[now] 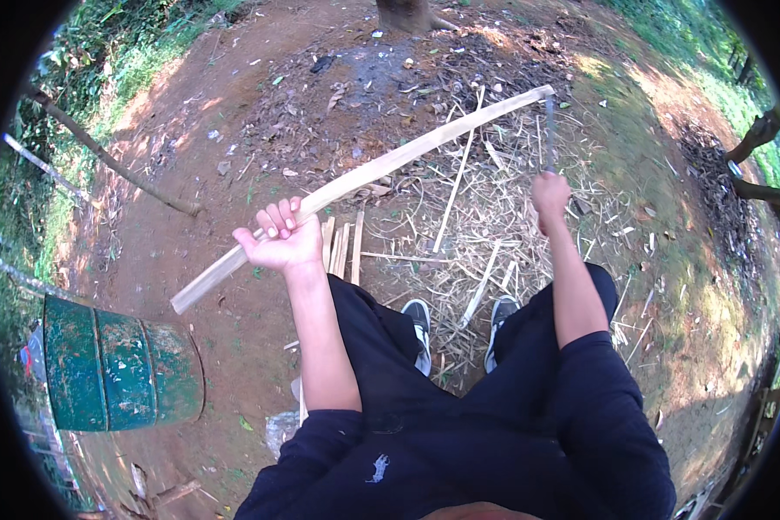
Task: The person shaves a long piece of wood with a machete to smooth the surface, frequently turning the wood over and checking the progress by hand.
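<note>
My left hand (282,241), palm up and fingers curled, grips a long pale strip of split wood or bamboo (407,151). The strip slants from a near end at the lower left to a far end at the upper right. My right hand (550,198) is closed on the handle of a knife, the handle mostly hidden in the fist. Its thin grey blade (550,130) points away from me and meets the strip's far end. Several shorter cut strips (341,247) lie on the ground just right of my left hand.
Shavings and thin slivers (494,225) cover the ground around my shoes (420,334). A worn green metal drum (121,364) is at the left. A tree trunk (407,13) stands at the far side; a bare branch (121,160) slants in from the left.
</note>
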### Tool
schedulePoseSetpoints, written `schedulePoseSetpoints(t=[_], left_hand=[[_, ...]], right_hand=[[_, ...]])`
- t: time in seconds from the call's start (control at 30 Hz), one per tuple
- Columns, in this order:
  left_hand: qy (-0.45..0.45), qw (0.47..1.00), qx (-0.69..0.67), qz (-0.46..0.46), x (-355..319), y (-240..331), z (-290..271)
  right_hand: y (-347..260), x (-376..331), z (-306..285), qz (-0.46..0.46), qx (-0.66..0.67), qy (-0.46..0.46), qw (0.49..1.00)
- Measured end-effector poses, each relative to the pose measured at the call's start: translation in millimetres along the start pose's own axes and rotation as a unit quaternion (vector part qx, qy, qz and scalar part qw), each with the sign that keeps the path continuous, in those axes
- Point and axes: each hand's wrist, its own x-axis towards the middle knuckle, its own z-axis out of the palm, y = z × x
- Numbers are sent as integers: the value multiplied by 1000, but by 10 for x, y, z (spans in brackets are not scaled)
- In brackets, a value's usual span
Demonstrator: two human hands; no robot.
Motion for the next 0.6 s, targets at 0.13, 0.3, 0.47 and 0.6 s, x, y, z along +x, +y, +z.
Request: schedulePoseSetpoints(t=[0.13, 0.3, 0.47, 0.6], left_hand=[[-5, 1000, -23, -9, 124, 22, -127], [-12, 999, -26, -42, 162, -44, -292], [-21, 998, -10, -60, 108, -151, -280], [-91, 993, -7, -73, 97, -94, -218]], right_hand=[[-164, -230, 80, 150, 230, -60, 960], [-847, -732, -159, 25, 285, -126, 950], [-988, -862, -547, -125, 193, -176, 957], [-985, -876, -619, -253, 152, -185, 937]])
